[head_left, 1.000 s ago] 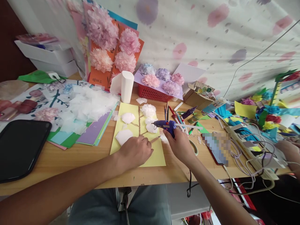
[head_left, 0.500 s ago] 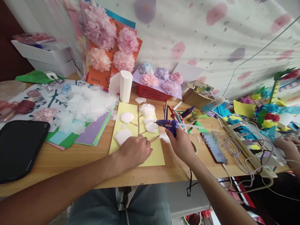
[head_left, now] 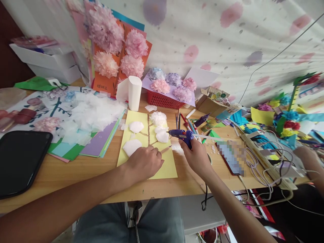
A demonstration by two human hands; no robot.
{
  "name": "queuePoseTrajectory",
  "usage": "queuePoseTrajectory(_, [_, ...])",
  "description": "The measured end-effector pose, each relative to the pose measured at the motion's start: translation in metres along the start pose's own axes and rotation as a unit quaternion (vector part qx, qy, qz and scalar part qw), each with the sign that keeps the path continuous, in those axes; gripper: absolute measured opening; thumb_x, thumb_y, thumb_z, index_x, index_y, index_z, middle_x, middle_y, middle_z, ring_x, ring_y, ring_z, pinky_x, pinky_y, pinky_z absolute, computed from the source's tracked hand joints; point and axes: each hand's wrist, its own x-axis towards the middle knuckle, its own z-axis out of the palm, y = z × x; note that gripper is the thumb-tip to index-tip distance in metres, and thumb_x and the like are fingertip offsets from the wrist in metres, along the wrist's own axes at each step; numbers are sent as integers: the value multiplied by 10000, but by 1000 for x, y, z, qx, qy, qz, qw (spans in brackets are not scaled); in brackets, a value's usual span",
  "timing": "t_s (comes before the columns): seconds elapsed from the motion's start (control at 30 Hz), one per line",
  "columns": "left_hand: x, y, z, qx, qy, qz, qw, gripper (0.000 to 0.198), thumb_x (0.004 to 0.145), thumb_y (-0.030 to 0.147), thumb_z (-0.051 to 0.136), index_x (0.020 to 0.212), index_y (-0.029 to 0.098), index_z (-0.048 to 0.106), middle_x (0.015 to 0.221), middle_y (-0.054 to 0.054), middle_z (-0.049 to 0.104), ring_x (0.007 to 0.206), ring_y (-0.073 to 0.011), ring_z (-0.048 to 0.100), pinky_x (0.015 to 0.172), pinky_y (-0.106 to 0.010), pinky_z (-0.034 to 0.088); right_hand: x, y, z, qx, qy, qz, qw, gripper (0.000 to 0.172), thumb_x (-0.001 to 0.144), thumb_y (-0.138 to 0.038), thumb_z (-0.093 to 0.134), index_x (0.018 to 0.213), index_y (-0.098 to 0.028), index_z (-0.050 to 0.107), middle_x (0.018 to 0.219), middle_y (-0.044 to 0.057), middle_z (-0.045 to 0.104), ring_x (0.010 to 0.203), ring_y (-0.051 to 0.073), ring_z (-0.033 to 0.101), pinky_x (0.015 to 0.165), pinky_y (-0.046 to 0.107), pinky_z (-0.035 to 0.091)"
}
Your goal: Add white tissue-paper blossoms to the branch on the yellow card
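A yellow sheet of paper (head_left: 164, 168) lies before me, with brown branch lines, flat white paper pieces (head_left: 136, 127) and a fluffy white paper flower (head_left: 158, 118) on it. My left hand (head_left: 144, 162) rests over its lower part, fingers closed round a pencil (head_left: 165, 149) whose point faces right. In my right hand (head_left: 195, 154) is a blue glue gun (head_left: 184, 135) with a clear glue stick out of its back. Its nozzle points left and is at the edge of a white piece (head_left: 162, 136) on the sheet's right side; whether it touches, I cannot tell.
White tissue pieces (head_left: 88, 111) and coloured paper lie left, beside a black tablet (head_left: 22, 162). A white roll (head_left: 135, 93) and a red basket (head_left: 164, 100) stand behind. Right are markers (head_left: 196, 130), a phone (head_left: 229, 158), a power strip (head_left: 268, 162) and another person's hand (head_left: 306, 157).
The view has shifted very slightly. My hands, the pencil and the glue gun keep nearly the same places over the sheet. The other person's hand at the right has moved a little.
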Motion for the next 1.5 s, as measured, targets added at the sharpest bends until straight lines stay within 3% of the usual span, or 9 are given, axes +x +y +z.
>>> queuePoseTrajectory(0.33, [1, 0, -1, -8, -23, 3, 1000, 287, 994, 228, 465, 847, 107, 679, 765, -116, 705, 752, -262, 681, 556, -341, 475, 0, -23, 8, 1, -32, -20, 999, 250, 942, -331, 511, 1109, -233, 670, 871, 67, 737, 885, 282, 714, 758, 375, 526])
queuePoseTrajectory(0.6, [1, 0, -1, -4, -39, 17, 999, 284, 995, 205, 456, 871, 99, 689, 782, -126, 703, 768, -250, 672, 582, -336, 501, -1, -20, 13, -25, -48, -23, 998, 266, 952, -358, 502, 1117, -235, 670, 843, 75, 745, 812, 295, 719, 692, 368, 513])
queuePoseTrajectory(0.97, [1, 0, -3, -6, -47, 16, 999, 316, 1000, 202, 438, 893, 99, 716, 788, -119, 712, 768, -273, 679, 562, -367, 487, 2, -19, 7, -10, -24, -21, 999, 260, 940, -286, 503, 1135, -248, 670, 874, 60, 746, 857, 278, 721, 732, 360, 521])
queuePoseTrajectory(1.1, [1, 0, -3, -5, -42, 9, 999, 310, 1002, 212, 440, 914, 92, 713, 790, -122, 715, 770, -269, 683, 556, -357, 490, 0, -19, 10, -17, -25, -27, 999, 264, 951, -335, 501, 1127, -233, 669, 851, 69, 739, 824, 279, 716, 716, 357, 511])
queuePoseTrajectory(1.5, [0, 0, 1, 1, -25, 19, 1000, 292, 989, 213, 470, 827, 107, 688, 762, -119, 704, 747, -261, 680, 557, -337, 491, -3, -20, 19, -81, -29, -30, 996, 269, 943, -391, 485, 988, -195, 664, 766, 79, 721, 682, 264, 673, 599, 325, 426])
